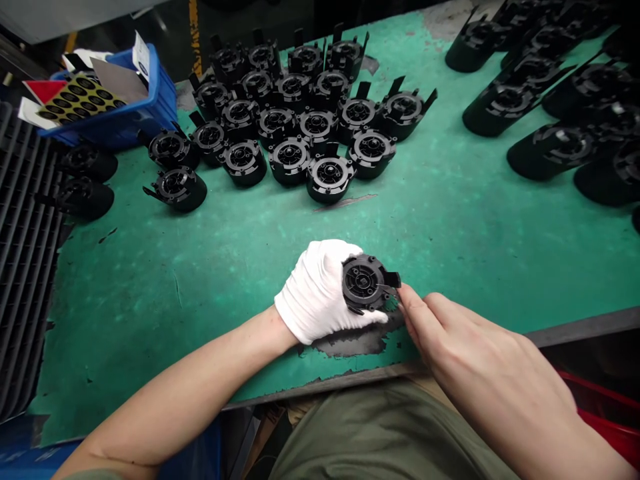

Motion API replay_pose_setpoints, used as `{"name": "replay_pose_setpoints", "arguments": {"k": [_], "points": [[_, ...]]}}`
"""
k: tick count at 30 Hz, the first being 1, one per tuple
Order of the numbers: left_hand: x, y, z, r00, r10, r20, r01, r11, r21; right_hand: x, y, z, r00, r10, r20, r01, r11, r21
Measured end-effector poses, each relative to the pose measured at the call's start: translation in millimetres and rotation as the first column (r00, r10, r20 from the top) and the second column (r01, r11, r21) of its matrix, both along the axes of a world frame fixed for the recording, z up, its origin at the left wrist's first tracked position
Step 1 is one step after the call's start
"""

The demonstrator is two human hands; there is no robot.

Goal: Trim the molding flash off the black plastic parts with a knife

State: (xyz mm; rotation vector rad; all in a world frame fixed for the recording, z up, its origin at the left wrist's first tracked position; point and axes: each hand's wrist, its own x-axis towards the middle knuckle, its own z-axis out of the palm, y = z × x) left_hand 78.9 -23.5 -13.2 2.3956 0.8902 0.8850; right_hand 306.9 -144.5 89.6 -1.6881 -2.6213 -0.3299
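Observation:
My left hand (320, 293), in a white glove, is wrapped round a round black plastic housing (362, 281) just above the near part of the table. The housing's ribbed end faces up toward me, and a black tab sticks out at its right. My bare right hand (430, 320) is closed beside that tab, its thumb and forefinger pressed together. From these fingers a thin pointed tool (386, 289) reaches over the housing's rim. Most of the tool is hidden, and its exact kind cannot be made out.
Several similar black housings (331, 175) stand grouped on the green table (225, 267). More black cylindrical parts (550, 147) are at the right. A blue bin (163, 93) at the back left holds sheets of round labels (80, 99). A grey slatted rack (23, 267) borders the left side.

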Motion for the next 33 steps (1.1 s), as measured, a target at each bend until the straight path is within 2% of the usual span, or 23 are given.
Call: {"name": "replay_pose_setpoints", "arguments": {"k": [4, 9, 13, 17, 22, 24, 26, 27, 29, 31, 33], "points": [[-1, 1, -0.4, 1.0, -0.004, 0.022, 0.002, 0.998, 0.065, -2, 1, 1.4, 1.0, 0.007, 0.031, -0.008, 1.0, 0.008], [-3, 4, -1.1, 0.998, -0.031, 0.063, 0.024, 0.994, 0.106, 2, 4, 1.5, 0.996, 0.081, 0.029, -0.082, 0.997, 0.016], [-4, 4, -1.3, 0.998, -0.037, 0.053, 0.032, 0.995, 0.089, 11, 12, 1.8, 0.989, 0.146, 0.021, -0.147, 0.988, 0.054], [-5, 3, 0.3, 0.999, -0.037, 0.032, 0.035, 0.998, 0.059, 25, 19, -5.7, 0.972, 0.201, -0.124, -0.199, 0.979, 0.029], [-6, 2, 2.7, 0.998, -0.063, 0.023, 0.064, 0.998, -0.024, 47, 8, -21.3, 0.91, 0.139, -0.39, -0.175, 0.983, -0.057], [-6, 3, 4.4, 0.997, -0.079, 0.023, 0.08, 0.993, -0.081, 57, 2, -25.1, 0.839, 0.028, -0.543, -0.126, 0.981, -0.144], [-7, 3, 6.6, 0.995, -0.083, 0.05, 0.088, 0.988, -0.126, 63, -2, -26.9, 0.718, -0.191, -0.669, -0.002, 0.961, -0.277], [-8, 3, 7.8, 0.994, -0.076, 0.082, 0.087, 0.987, -0.138, 64, -3, -27.5, 0.616, -0.341, -0.709, 0.083, 0.924, -0.373], [-8, 3, 9.8, 0.984, -0.075, 0.164, 0.099, 0.984, -0.146, 58, -2, -29.5, 0.391, -0.583, -0.712, 0.213, 0.81, -0.547], [-9, 4, 10.5, 0.969, -0.113, 0.221, 0.147, 0.979, -0.144, 41, 1, -33.6, 0.193, -0.693, -0.694, 0.225, 0.72, -0.656], [-9, 5, 10.0, 0.96, -0.171, 0.22, 0.211, 0.962, -0.171, 19, 6, -38.6, 0.01, -0.727, -0.686, 0.131, 0.681, -0.72]]}}
